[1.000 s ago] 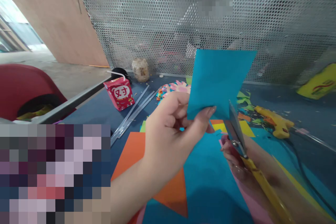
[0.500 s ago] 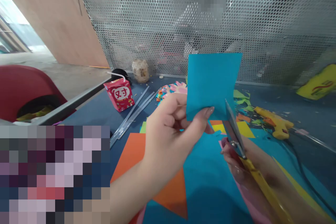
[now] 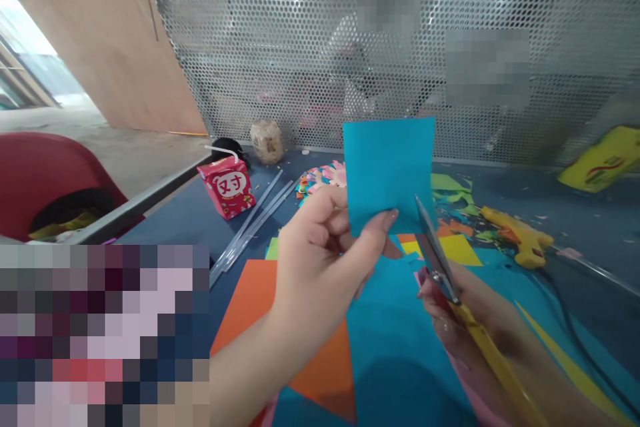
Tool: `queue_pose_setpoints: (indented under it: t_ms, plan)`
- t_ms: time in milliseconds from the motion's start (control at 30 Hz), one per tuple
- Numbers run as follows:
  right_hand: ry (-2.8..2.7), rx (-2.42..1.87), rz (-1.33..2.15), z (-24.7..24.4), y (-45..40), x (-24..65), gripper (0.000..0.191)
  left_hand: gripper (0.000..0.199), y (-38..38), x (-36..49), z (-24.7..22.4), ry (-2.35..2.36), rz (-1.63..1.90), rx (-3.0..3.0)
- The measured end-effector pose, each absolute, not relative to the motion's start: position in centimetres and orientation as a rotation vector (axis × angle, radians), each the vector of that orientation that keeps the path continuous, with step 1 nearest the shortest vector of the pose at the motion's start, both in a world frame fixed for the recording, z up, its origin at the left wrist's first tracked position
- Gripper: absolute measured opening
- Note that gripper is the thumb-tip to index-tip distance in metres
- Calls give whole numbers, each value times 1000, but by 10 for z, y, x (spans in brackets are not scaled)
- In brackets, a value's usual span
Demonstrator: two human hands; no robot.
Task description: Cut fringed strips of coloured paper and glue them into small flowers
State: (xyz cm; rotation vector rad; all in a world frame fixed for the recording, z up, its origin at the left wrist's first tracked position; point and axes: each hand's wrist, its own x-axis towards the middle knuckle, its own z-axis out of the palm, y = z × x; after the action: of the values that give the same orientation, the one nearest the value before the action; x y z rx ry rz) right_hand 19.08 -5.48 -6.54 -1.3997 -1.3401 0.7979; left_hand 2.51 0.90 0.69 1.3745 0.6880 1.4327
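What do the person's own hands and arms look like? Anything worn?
The left hand and right hand show no gloves, rings or bracelets, though the right is partly hidden. The left thumbnail looks glossy. No sleeve shows on the left forearm or right forearm.

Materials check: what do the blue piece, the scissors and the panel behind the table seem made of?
Blue piece: likely matte paper or thin card, from its even colour and thin edges.
Scissors: blades look like smooth metal, grey with a sheen; the yellow handle is probably plastic, slightly glossy.
Panel: most likely bare perforated metal, from its silvery glints.
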Motion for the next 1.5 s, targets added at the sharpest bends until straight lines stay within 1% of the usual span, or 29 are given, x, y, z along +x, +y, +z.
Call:
queue_pose_setpoints:
  t_ms: [167, 333, 567, 700, 800, 867, 967, 1100, 1500]
  plan:
    - [-1320, -1344, 973, -64, -53, 190, 29, 22, 8, 25, 8, 699, 1405, 1351]
    - [-1324, -1307, 952, -63, -52, 190, 33, 23, 8, 25, 8, 699, 1393, 1336]
    - [-1443, -1359, 951, -53, -55, 188, 32, 19, 8, 24, 6, 711, 1394, 1330]
    - [-1444, -1405, 961, -57, -53, 192, 32, 19, 10, 24, 6, 719, 1400, 1339]
    - [-1503, -1366, 1036, -62, -49, 196, 35, 19, 12, 23, 6, 714, 1402, 1344]
    - [-1440, -1341, 1045, -63, -48, 194, 37, 19, 13, 23, 6, 712, 1387, 1340]
    - [-1314, -1327, 1004, -59, -52, 185, 34, 22, 13, 24, 5, 715, 1334, 1330]
    - [-1233, -1231, 994, -51, -57, 175, 38, 26, 8, 27, 3, 726, 1260, 1309]
    - [-1172, -1239, 1037, -49, -55, 176, 35, 25, 5, 28, 2, 724, 1225, 1307]
